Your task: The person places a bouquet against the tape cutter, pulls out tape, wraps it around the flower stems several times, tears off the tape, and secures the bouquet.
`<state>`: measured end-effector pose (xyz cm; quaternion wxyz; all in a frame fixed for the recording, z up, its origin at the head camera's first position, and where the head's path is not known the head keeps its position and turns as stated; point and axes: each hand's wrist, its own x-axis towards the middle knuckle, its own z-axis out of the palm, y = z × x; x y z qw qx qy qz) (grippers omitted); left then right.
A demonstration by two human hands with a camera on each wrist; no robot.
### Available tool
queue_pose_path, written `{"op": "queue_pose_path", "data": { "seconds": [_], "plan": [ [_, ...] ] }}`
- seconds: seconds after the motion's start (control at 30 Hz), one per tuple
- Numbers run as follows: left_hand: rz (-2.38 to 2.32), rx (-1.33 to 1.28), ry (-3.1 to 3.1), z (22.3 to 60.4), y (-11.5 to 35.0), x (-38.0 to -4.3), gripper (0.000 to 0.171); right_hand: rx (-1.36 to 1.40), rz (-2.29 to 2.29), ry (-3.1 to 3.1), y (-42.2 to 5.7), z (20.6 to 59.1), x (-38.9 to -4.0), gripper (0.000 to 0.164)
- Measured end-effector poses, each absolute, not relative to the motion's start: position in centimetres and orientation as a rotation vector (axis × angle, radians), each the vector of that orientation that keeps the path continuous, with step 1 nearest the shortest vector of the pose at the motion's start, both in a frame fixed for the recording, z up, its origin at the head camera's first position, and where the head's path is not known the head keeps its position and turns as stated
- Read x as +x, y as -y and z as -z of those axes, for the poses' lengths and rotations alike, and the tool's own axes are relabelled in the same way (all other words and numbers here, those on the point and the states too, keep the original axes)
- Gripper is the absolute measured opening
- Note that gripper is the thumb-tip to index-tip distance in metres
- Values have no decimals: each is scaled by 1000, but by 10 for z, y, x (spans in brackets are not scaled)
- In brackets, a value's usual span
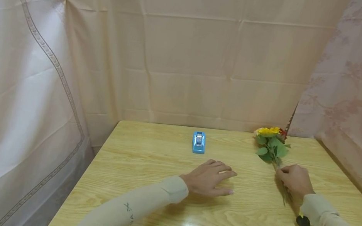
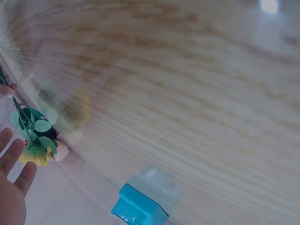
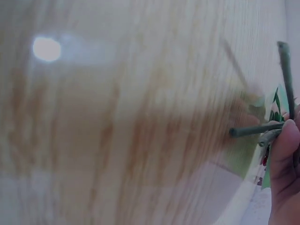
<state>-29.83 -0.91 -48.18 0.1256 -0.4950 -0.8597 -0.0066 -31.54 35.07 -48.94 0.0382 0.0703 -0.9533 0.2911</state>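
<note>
At the right of the head view, my right hand (image 1: 295,179) grips a bunch of artificial flowers (image 1: 272,144) by its stems. The blooms are yellow, red and pale pink above green leaves, and they point toward the back of the table. In the right wrist view, several cut green stem ends (image 3: 255,129) stick out past the thumb (image 3: 287,140). My left hand (image 1: 209,177) is over the middle of the table with its fingers spread, holding nothing. Just beyond it stands a blue tape dispenser (image 1: 199,143) with a roll of clear tape.
The wooden table (image 1: 146,154) has a glossy, reflective top. Pale cloth curtains (image 1: 189,59) hang behind it and along both sides. A small black object (image 1: 303,222) shows beneath the right sleeve cuff.
</note>
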Motion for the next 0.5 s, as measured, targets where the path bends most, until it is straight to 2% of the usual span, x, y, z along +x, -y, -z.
{"op": "queue_pose_path", "data": {
  "seconds": [0.33,0.5],
  "plan": [
    [35,-1459,2511,484,6,-299,65,196,-873,2922,-353,494,-311,35],
    [22,-1457,2493,484,5,-298,65,203,-887,2945,-353,492,-310,43]
  ]
}}
